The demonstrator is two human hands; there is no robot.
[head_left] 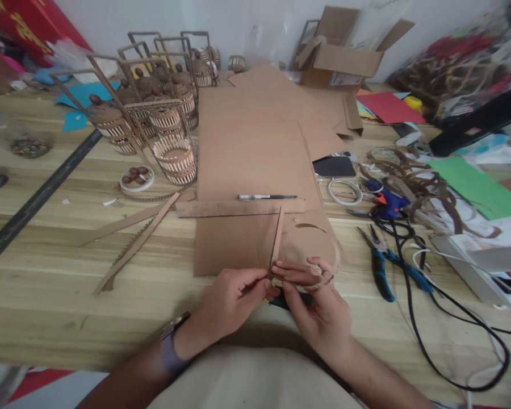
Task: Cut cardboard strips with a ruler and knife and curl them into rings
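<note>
My left hand (232, 298) and my right hand (313, 301) meet at the table's front edge. Together they pinch the near end of a thin brown cardboard strip (277, 237), which stands on its edge and runs away from me over a large brown cardboard sheet (251, 153). The right hand's fingers also rest on a curved cardboard piece (313, 236) beside the strip. Across the sheet lies a wooden ruler (238, 207), and a black pen (266, 197) sits just behind it. A dark object under my hands is mostly hidden.
Several woven cardboard lantern baskets (153, 113) stand at the back left. Loose cardboard strips (132, 238) lie to the left. On the right are blue-handled pliers (381, 261), a blue glue gun (387, 204), black cables (430, 335), tape rolls (344, 191), coloured paper (477, 184) and an open box (344, 51).
</note>
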